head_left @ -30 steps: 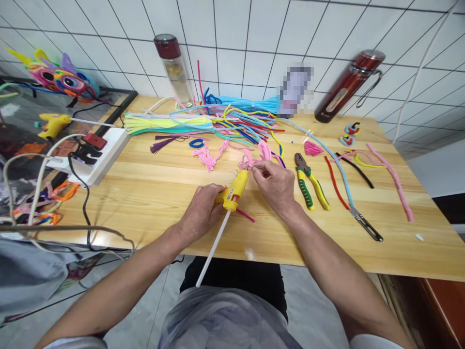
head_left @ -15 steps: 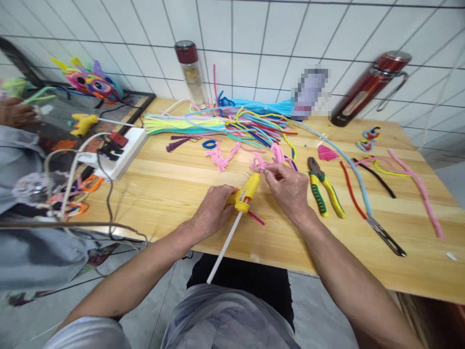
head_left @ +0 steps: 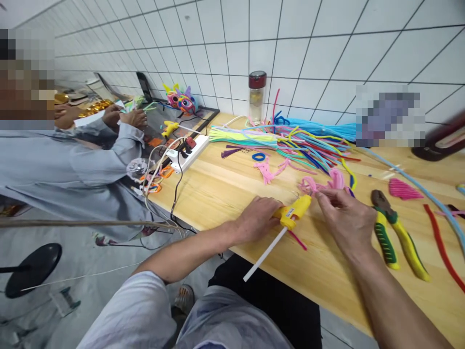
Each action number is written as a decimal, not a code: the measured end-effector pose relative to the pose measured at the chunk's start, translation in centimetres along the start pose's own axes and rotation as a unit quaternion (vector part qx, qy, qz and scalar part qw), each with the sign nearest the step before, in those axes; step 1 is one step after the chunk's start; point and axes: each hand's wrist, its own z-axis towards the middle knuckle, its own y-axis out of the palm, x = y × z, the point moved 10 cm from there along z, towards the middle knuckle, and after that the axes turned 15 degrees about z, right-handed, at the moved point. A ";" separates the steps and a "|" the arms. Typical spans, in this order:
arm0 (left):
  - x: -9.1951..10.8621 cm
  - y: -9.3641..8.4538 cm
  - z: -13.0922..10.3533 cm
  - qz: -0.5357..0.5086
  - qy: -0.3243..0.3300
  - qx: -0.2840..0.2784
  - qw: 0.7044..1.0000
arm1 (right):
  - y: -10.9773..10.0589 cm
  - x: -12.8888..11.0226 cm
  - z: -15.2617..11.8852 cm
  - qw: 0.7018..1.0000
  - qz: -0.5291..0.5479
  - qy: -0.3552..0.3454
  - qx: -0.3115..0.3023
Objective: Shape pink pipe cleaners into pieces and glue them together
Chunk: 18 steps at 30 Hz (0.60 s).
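My left hand (head_left: pixel 257 219) is wrapped round the handle of a yellow hot glue gun (head_left: pixel 295 211). A white glue stick (head_left: pixel 264 255) juts from its rear, towards my body. Beside the gun's nozzle, my right hand (head_left: pixel 345 220) pinches a pink fuzzy pipe cleaner piece (head_left: pixel 336 179) with looped ends. The nozzle tip is close to the pink loops; whether it touches them I cannot tell. Under the gun lies a short dark pink stem (head_left: pixel 298 241). Another pink pipe cleaner shape (head_left: pixel 265 170) rests farther back, near a blue ring (head_left: pixel 258 157).
Green-and-yellow pliers (head_left: pixel 387 228) lie right of my right hand, by a pink ribbed piece (head_left: pixel 405 188). Bundled pipe cleaners (head_left: pixel 243 138) and a glass bottle (head_left: pixel 257 99) stand behind. Leftward are a power strip (head_left: pixel 192 154) with cables, a second glue gun (head_left: pixel 170 128) and a co-worker's sleeve (head_left: pixel 127 138).
The view has swung left, so the table's things sit farther right and more of the co-worker shows. Both hands keep their holds on the glue gun and the pink piece.
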 end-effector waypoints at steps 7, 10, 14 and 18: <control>-0.3 -0.6 -0.1 -0.025 -0.026 0.024 0.999 | -0.8 0.4 0.4 0.999 0.004 0.038 0.015; -0.7 -1.3 -0.4 -0.052 -0.034 0.062 0.996 | -1.1 0.5 0.5 0.998 0.010 0.043 0.035; -1.0 -2.1 -1.2 -0.075 -0.034 0.112 0.990 | -0.6 0.0 0.4 0.999 0.033 0.028 0.019; -1.0 -2.2 -1.6 -0.084 -0.019 0.138 0.987 | -0.1 -0.6 0.4 0.999 0.027 0.018 0.001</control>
